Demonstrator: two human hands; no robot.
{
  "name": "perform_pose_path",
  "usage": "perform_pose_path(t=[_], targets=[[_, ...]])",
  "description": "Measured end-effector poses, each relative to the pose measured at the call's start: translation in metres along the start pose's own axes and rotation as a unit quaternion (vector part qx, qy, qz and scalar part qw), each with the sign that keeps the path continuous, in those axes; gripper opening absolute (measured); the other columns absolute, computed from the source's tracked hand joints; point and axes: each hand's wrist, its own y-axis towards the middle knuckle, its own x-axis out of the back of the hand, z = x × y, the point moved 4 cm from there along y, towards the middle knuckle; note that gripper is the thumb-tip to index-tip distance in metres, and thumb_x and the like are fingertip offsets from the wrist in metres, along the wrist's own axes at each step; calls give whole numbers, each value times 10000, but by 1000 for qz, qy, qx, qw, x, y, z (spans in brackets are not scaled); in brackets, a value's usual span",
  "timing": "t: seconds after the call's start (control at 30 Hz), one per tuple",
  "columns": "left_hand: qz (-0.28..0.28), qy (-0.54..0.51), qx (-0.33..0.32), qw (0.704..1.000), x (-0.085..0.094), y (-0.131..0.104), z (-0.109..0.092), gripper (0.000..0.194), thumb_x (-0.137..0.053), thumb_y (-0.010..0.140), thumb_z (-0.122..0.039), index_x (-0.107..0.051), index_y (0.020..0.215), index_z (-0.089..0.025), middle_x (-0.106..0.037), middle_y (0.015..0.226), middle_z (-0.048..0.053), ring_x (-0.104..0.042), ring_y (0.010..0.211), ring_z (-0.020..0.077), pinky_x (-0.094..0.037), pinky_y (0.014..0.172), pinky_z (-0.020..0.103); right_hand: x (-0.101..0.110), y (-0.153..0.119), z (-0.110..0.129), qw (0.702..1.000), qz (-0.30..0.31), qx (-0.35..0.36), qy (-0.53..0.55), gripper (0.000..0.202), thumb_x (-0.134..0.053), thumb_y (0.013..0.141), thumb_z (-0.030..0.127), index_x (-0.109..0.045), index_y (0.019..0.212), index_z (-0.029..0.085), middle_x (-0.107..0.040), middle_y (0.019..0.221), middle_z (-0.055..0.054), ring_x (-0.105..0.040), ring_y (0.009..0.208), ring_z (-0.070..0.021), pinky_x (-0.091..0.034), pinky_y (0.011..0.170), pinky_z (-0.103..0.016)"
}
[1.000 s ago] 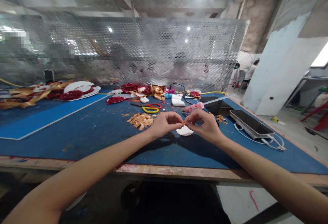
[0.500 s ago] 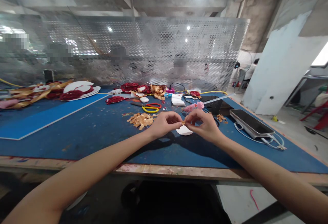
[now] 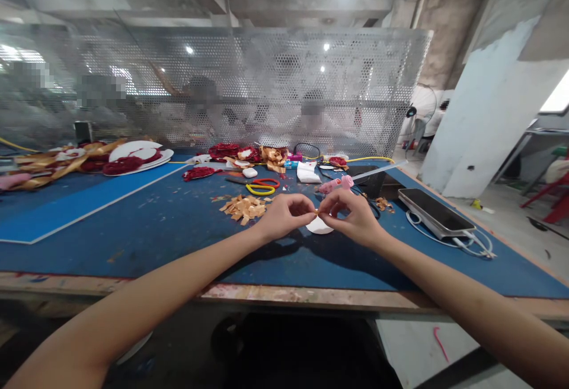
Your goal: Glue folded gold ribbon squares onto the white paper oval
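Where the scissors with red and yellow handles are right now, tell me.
In the head view, the scissors lie slightly left of centre on the blue tabletop, between the gold pieces and the small white object.

The left hand (image 3: 288,216) and right hand (image 3: 350,217) nearly meet (both pinched at the fingertips), forearms (image 3: 186,282) angling inward.

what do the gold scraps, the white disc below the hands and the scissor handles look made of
Gold scraps: probably satin ribbon, given the sheen on flat strips; foil is possible.
White disc: felt, paper or foam perhaps; matte, without glare, texture too fine to tell.
Scissor handles: likely plastic, smooth-looking, in solid red and yellow.
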Motion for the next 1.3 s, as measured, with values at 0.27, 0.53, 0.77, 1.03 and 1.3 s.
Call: perform_pose_path(t=[0.27,0.53,0.77,1.03,1.3], targets=[[-3,19,-9,1000,0,-2,-1,189,-672,693,-294,-631,790,-136,-627,694,7,-573,626,106,-466,607,210,2,0,-1,1000,-18,-17,7,62,-621,740,204,-564,759,188,-625,747,-9,-554,566,-85,-489,522,-221],[-1,-8,-11,1000,0,-1,-1,183,-638,743,-303,-636,813,-134,-633,693,3,-574,614,96,-448,579,192,2,-2,-4,999,-19,-19,20,77,-621,747,207,-547,761,188,-607,741,-6,-536,561,-81,-481,527,-222],[8,-38,0,999,-1,-1,-1,184,-633,733,-303,-610,782,-127,-614,656,-4,-564,593,95,-437,576,197,1,-2,-3,1000,-24,-14,11,92,-618,757,244,-544,756,189,-614,729,-7,-537,555,-83,-482,526,-227],[23,-9,-8,1000,-2,0,-3,158,-614,734,-283,-593,740,-127,-575,617,-17,-510,554,79,-400,538,188,-1,-2,-3,1000,-26,-3,16,149,-610,748,235,-468,714,208,-624,728,-13,-558,586,-103,-479,543,-244],[2,108,-65,992,0,-3,-9,89,-584,735,-223,-613,714,-142,-599,650,-14,-534,596,95,-428,585,194,-1,-4,2,995,12,34,-92,128,-568,736,154,-467,688,215,-659,730,-6,-551,588,-108,-446,552,-239]])
